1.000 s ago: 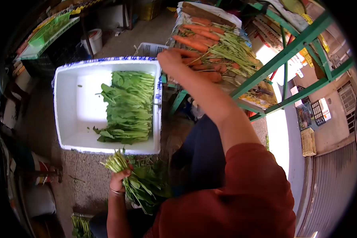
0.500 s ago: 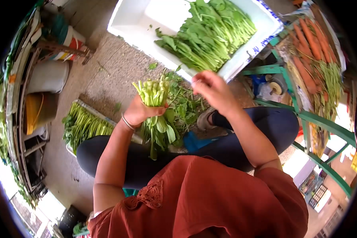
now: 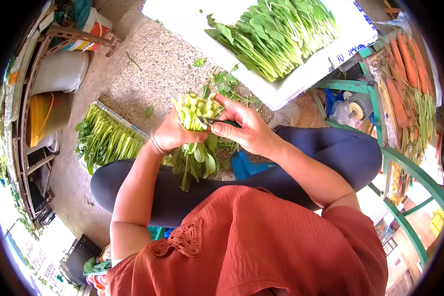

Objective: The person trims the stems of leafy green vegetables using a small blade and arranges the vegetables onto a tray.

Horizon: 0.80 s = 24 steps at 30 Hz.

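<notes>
My left hand (image 3: pixel 170 132) is wrapped round a bunch of leafy greens (image 3: pixel 197 112), cut stem ends up and leaves hanging below. Against those stem ends, my right hand (image 3: pixel 251 132) holds a small knife (image 3: pixel 228 122) with a dark handle. Its blade lies across the stems; the fingers cover part of the handle. Beyond the hands, more greens (image 3: pixel 286 37) lie in rows inside a white foam box (image 3: pixel 276 101). To the left, beside my knee, a shallow tray (image 3: pixel 121 118) carries another row of greens (image 3: pixel 106 140).
Loose leaves and trimmings (image 3: pixel 227 86) lie on the speckled floor (image 3: pixel 133 79) between box and legs. A blue object (image 3: pixel 246 165) sits between my legs. At right, a green metal stand (image 3: pixel 412 167) bears carrots (image 3: pixel 402 74). Buckets (image 3: pixel 59 71) stand by a shelf at left.
My right hand has come left and down to the bunch, and the knife now shows at the stem ends. My left hand still grips the bunch. The view has shifted slightly.
</notes>
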### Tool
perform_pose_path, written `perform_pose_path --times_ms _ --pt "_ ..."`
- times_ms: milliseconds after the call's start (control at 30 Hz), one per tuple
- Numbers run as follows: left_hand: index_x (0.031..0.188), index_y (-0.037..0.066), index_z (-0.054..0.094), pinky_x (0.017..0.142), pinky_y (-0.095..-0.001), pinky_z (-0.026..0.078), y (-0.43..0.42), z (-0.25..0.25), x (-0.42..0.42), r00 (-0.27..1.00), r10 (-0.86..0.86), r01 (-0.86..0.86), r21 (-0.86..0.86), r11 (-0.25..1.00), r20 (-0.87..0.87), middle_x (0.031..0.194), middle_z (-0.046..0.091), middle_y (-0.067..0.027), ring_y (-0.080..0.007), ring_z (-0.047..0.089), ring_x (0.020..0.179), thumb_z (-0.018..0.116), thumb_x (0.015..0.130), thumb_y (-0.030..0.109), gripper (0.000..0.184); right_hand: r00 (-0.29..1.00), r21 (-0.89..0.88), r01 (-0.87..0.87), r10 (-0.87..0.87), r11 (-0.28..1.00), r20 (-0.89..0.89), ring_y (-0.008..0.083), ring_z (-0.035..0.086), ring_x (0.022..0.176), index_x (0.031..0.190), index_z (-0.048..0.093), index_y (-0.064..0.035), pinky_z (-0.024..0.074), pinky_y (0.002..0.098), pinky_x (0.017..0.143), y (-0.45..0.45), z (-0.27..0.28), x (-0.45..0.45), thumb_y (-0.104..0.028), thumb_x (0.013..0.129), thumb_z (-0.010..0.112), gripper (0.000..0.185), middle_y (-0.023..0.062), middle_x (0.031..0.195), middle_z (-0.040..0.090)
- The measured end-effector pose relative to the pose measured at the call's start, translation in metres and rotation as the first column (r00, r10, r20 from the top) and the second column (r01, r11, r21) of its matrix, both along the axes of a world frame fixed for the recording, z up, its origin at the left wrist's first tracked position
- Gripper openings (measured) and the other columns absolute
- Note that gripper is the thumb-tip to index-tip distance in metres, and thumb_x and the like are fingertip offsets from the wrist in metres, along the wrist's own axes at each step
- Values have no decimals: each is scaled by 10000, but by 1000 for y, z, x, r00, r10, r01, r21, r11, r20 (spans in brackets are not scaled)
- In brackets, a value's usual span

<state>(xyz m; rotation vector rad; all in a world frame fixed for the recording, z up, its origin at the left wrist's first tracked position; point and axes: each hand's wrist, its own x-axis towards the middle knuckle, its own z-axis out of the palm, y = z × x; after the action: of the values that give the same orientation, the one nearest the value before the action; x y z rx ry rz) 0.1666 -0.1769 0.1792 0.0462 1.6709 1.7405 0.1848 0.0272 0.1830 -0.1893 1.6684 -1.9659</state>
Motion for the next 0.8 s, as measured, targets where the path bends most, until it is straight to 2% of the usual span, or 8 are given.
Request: perform_pose_path --times_ms 133,200,300,367,500,567,733,800 --pt "1175 50 500 860 -288 447 0 0 0 997 -61 61 4 998 48 1067 577 -18 -134 544 985 720 591 -17 628 1000 36 14 -14 999 -5 58 495 715 1334 316 89 422 217 643 2 4 -2 -289 828 669 723 38 795 577" --pt "1120 31 549 774 -269 483 1 -3 2 995 -15 6 92 996 103 971 617 -23 -116 580 863 721 599 -53 554 1000 40 5 -6 999 4 58 495 710 1332 325 85 423 217 637 3 5 -2 -293 828 669 717 33 785 575" --pt "1122 27 548 765 -278 491 0 -5 3 983 -22 -2 129 992 183 962 623 -30 -127 597 836 717 606 -57 550 1000 96 -7 8 995 -12 60 499 694 1325 359 65 424 218 630 5 2 -2 -305 825 670 695 23 754 567" --pt "1108 27 553 761 -281 493 -2 -6 3 980 -29 9 104 995 198 940 629 -35 -133 603 819 719 606 -55 536 998 133 32 -25 991 -52 54 512 704 1282 438 47 433 210 645 4 0 0 -290 834 663 604 36 776 599" --pt "1051 29 573 748 -283 496 -8 -18 2 980 -107 94 84 992 170 866 640 -44 -145 611 781 719 615 -41 466 978 60 137 -125 989 -165 44 521 739 1241 495 31 440 198 673 2 -19 -2 -255 851 646 507 57 846 644" --pt "1033 30 578 742 -281 495 -8 -19 2 979 -97 83 87 993 179 854 641 -45 -145 609 778 718 618 -35 443 997 65 70 -69 995 -32 36 528 775 1216 524 20 442 189 696 5 -20 -5 -224 864 630 441 73 937 661" --pt "1014 28 582 723 -275 489 -9 -21 4 976 -106 91 91 992 189 841 639 -44 -142 601 765 715 622 -23 417 995 48 99 -99 994 2 36 531 812 1203 551 -10 445 189 719 6 -25 -4 -221 876 616 395 30 967 656" --pt "1030 27 570 716 -273 486 -9 -16 4 969 -121 108 70 992 213 844 637 -43 -137 596 761 720 614 -27 445 988 46 43 -49 998 144 17 419 630 1240 533 -48 360 175 550 11 -24 -7 -200 914 556 360 -61 714 532"
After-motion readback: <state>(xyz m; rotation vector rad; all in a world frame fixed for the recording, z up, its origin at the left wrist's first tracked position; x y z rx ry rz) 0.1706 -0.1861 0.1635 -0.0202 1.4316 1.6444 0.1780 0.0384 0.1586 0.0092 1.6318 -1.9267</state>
